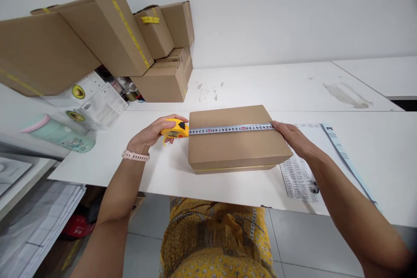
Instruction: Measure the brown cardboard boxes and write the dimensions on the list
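Note:
A flat brown cardboard box (pixel 236 150) lies on the white table (pixel 228 91) in front of me. A yellow tape measure (pixel 176 129) sits at the box's left edge, with my left hand (pixel 153 134) closed round its case. Its white tape (pixel 231 129) stretches across the top of the box to the right edge. There my right hand (pixel 289 137) pinches the tape's end down against the box corner.
Several taped cardboard boxes (pixel 107 34) are stacked at the back left, with white avocado-print cartons (pixel 94 100) and a mint bottle (pixel 58 134) below them. A printed sheet (pixel 298 178) lies right of the box. The table's near edge runs just below the box.

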`<state>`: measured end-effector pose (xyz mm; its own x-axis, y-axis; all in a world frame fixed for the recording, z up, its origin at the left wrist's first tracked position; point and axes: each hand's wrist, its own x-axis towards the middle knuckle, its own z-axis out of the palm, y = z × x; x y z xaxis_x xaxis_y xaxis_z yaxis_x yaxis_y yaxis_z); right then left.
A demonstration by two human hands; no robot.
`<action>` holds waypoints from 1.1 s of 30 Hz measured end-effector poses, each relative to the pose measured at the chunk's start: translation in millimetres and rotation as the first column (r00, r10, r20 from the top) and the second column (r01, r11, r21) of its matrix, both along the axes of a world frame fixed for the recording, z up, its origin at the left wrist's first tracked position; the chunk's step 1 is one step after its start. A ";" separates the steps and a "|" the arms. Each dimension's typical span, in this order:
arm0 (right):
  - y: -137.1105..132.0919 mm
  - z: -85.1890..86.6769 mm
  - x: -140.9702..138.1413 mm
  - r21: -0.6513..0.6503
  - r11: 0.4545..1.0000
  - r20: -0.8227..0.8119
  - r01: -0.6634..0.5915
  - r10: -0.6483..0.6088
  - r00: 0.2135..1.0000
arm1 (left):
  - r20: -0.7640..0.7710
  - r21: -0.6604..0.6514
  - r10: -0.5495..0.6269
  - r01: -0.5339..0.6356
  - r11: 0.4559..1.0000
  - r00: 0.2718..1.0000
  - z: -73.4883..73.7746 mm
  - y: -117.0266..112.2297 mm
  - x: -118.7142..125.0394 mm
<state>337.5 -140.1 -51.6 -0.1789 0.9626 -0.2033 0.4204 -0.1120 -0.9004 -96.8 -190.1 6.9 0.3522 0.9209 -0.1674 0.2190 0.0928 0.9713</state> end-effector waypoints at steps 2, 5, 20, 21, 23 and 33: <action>0.2 -0.7 -0.5 -0.022 1.000 -0.006 0.007 -0.007 1.000 | 0.039 0.002 -0.001 0.001 1.000 0.999 -5.5 2.4 -2.8; 0.5 -1.3 -1.3 -0.040 0.999 -0.009 0.013 -0.013 1.000 | 0.072 0.007 0.002 -0.003 1.000 0.997 -10.5 3.1 -5.7; -2.5 34.9 1.4 0.246 0.968 0.085 0.042 -0.065 0.994 | -0.066 0.048 0.039 -0.035 0.998 0.997 29.3 -36.7 13.0; -1.3 43.1 2.5 0.310 0.947 0.065 0.078 -0.103 0.993 | -0.079 0.029 0.055 -0.053 0.998 0.995 34.8 -52.7 20.8; 4.9 58.5 1.0 0.416 0.902 -0.003 0.116 -0.126 0.992 | 0.039 -0.093 0.025 -0.021 0.995 0.999 35.2 -87.4 43.9; 81.4 59.1 -78.8 0.213 0.859 0.318 -0.466 0.390 0.864 | 0.644 -0.471 0.221 0.152 0.869 0.732 -44.3 -150.1 211.7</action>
<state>258.6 -58.7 7.6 -0.5644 0.8245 -0.0400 0.5869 0.3668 -0.7218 114.9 -340.2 -37.4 0.5094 0.8036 -0.3079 -0.4701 0.5596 0.6825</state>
